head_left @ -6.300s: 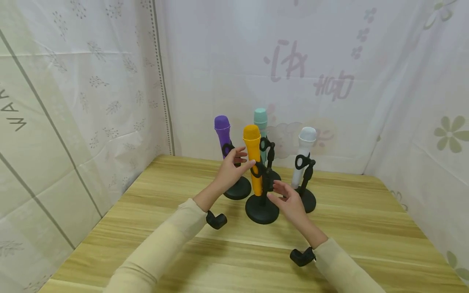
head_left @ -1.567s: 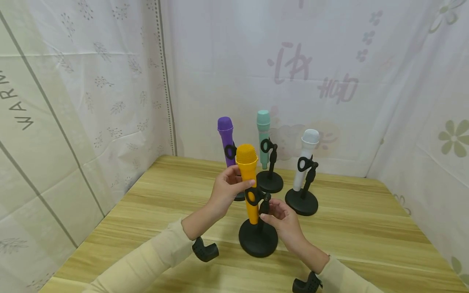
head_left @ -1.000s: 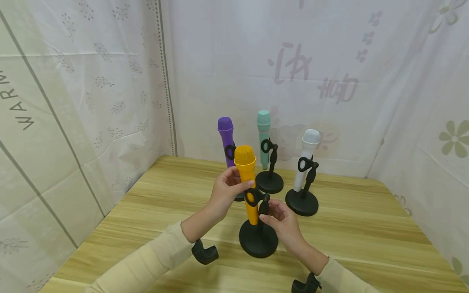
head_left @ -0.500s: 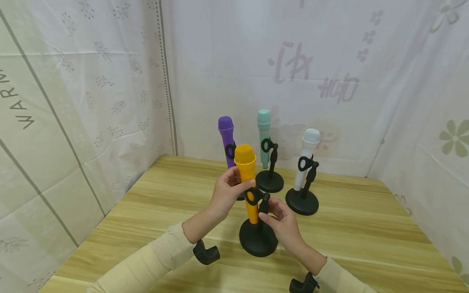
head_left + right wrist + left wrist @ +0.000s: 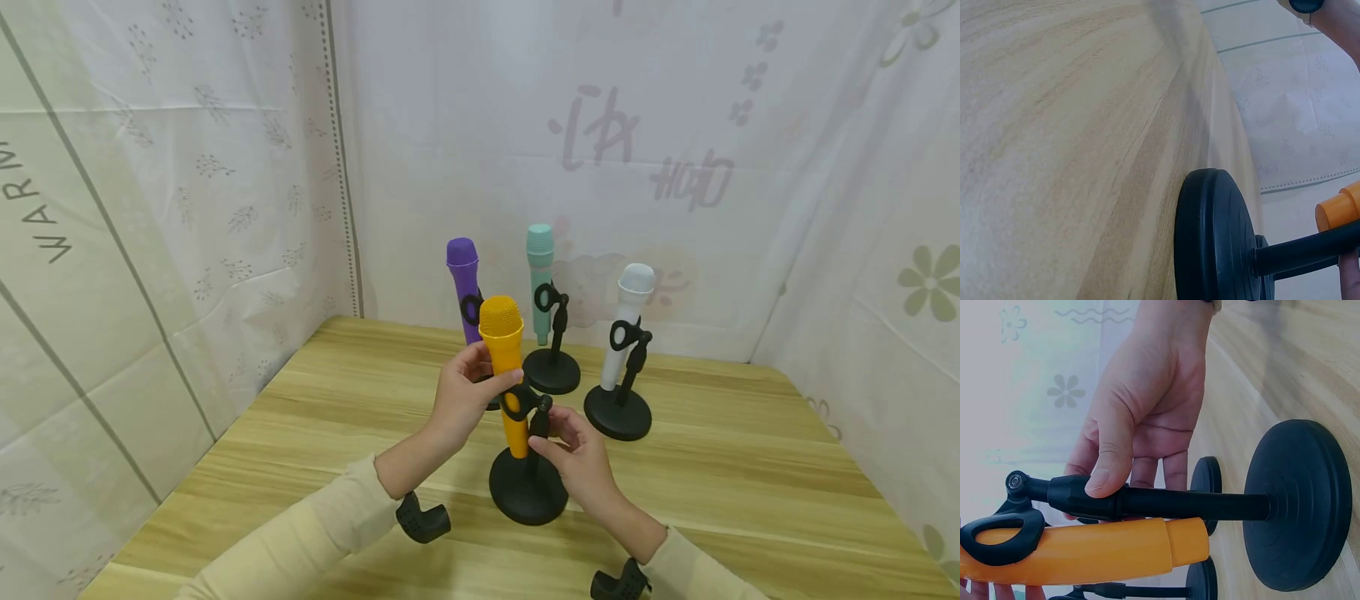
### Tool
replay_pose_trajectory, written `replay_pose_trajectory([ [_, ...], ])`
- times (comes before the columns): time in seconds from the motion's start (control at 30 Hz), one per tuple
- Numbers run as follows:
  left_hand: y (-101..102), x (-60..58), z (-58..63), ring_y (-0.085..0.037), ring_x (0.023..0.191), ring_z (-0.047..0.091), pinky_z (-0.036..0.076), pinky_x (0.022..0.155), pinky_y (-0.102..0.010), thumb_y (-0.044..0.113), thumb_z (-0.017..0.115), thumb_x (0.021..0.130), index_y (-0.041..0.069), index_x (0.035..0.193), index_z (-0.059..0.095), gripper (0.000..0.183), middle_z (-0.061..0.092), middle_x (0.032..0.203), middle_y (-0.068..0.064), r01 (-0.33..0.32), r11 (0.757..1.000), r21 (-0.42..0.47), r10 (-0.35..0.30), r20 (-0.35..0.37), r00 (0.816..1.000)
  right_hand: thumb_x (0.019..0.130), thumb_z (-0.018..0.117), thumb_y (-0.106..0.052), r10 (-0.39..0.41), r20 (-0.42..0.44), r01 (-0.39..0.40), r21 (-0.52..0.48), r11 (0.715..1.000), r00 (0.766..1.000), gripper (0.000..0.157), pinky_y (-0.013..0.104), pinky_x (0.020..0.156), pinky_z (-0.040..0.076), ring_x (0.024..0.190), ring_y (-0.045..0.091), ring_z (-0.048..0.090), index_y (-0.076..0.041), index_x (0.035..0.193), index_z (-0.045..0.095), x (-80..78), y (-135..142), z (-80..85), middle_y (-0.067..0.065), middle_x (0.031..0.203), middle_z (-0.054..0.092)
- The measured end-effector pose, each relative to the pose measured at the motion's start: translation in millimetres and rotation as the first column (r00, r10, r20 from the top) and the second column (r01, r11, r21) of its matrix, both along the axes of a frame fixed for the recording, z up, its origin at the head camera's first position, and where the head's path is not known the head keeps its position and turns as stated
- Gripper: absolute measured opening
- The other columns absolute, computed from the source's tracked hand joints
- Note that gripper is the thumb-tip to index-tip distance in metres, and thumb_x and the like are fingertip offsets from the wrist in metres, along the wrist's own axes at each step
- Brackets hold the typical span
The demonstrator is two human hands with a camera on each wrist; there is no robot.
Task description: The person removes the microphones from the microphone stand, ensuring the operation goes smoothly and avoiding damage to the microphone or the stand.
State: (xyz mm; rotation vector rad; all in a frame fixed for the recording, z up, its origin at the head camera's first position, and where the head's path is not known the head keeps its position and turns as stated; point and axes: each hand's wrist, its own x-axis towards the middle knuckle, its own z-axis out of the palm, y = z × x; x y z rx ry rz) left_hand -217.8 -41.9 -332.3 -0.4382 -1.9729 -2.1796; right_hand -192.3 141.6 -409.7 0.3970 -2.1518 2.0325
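An orange microphone (image 5: 501, 318) leans slightly in the ring clip (image 5: 517, 402) of a black desk stand (image 5: 528, 492). My left hand (image 5: 467, 392) grips its upper body, thumb in front and fingers behind. The right hand (image 5: 583, 457) pinches the stand's post just below the clip joint. In the left wrist view, the right thumb presses the black post (image 5: 1197, 504), and the microphone's tail (image 5: 1188, 540) sticks out past the clip. The right wrist view shows the round base (image 5: 1216, 237) on the table and a bit of the orange tail (image 5: 1340, 207).
Behind stand a purple microphone (image 5: 462, 267), a mint green one (image 5: 540, 246) and a white one (image 5: 635, 283), each in a black stand. The purple one's stand is mostly hidden by my left hand. Patterned curtains (image 5: 450, 125) border the wooden table (image 5: 712, 500).
Compared with the oldest frame, the orange microphone and its stand are nearer the person, and both hands have closed on them. Over the last second hardly anything has moved.
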Motion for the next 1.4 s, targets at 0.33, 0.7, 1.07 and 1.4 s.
replay_pose_trajectory([
  [0.33, -3, -3.5, -1.9, -0.024, 0.089, 0.061, 0.055, 0.080, -0.035, 0.012, 0.078, 0.083, 0.004, 0.116, 0.065, 0.036, 0.064, 0.101, -0.009, 0.009, 1.000, 0.014, -0.009, 0.027, 1.000, 0.086, 0.074, -0.005, -0.017, 0.028, 0.016, 0.036, 0.999, 0.999, 0.034, 0.029, 0.086, 0.051, 0.098, 0.024, 0.060, -0.004, 0.118, 0.062, -0.2, 0, 1.6, 0.011, 0.114, 0.062],
  [0.7, -10, -5.6, 0.0, -0.024, 0.087, 0.062, 0.055, 0.081, -0.036, 0.011, 0.077, 0.084, 0.005, 0.115, 0.066, 0.034, 0.065, 0.098, -0.010, 0.043, 0.999, 0.008, -0.043, 0.003, 0.999, 0.085, 0.074, -0.004, -0.031, 0.009, 0.031, 0.041, 0.999, 0.999, 0.033, 0.030, 0.083, 0.052, 0.094, 0.025, 0.060, -0.004, 0.117, 0.064, -0.9, -4, -0.4, 0.011, 0.109, 0.062],
  [1.07, -13, -7.1, 5.6, -0.025, 0.093, 0.061, 0.054, 0.085, -0.038, 0.011, 0.074, 0.086, 0.005, 0.121, 0.064, 0.036, 0.064, 0.102, -0.011, 0.078, 0.997, 0.025, -0.078, -0.004, 0.997, 0.086, 0.074, -0.006, -0.028, 0.001, 0.028, 0.050, 0.998, 1.000, 0.034, 0.030, 0.081, 0.052, 0.093, 0.026, 0.059, -0.004, 0.118, 0.064, -0.9, -2, -1.7, 0.011, 0.107, 0.063],
  [1.4, -16, -8.9, 7.4, -0.024, 0.093, 0.063, 0.054, 0.085, -0.039, 0.010, 0.072, 0.087, 0.002, 0.121, 0.063, 0.037, 0.065, 0.103, -0.011, 0.085, 0.995, 0.046, -0.085, 0.000, 0.996, 0.085, 0.074, -0.007, -0.035, -0.001, 0.035, 0.055, 0.998, 0.999, 0.033, 0.033, 0.081, 0.052, 0.093, 0.026, 0.060, -0.010, 0.117, 0.065, -0.7, -1, -2.6, 0.006, 0.106, 0.063],
])
